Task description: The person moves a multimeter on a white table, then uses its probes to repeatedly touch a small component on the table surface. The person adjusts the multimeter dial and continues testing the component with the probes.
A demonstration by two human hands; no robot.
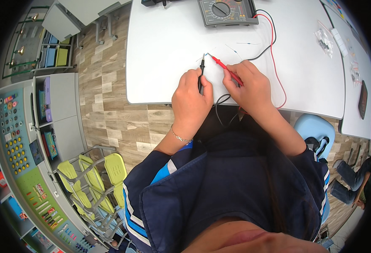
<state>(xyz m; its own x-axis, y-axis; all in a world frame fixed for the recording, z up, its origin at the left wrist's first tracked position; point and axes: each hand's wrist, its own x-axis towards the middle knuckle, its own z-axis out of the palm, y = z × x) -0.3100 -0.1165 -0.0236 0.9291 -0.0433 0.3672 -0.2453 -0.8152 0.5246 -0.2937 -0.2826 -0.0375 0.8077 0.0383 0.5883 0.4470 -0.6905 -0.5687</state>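
My left hand (190,99) is closed round a black test probe (202,66), its tip pointing away from me. In my right hand (251,84) is a red test probe (224,66), slanting up to the left. Both tips meet close to a small blue resistor (205,55) on the white table (164,55); whether they touch its leads is too small to tell. Black and red leads run to an analog multimeter (227,12) at the far edge of the view. Two more resistors, one beyond my right hand (235,51) and another farther off (248,43), lie on the table.
A clear plastic bag of small dark parts (324,42) lies at the right. A dark flat device (363,100) rests on the neighbouring table. Beside me are a light blue chair (316,126) and, at left, several green chairs (95,179). Another person (354,177) sits at far right.
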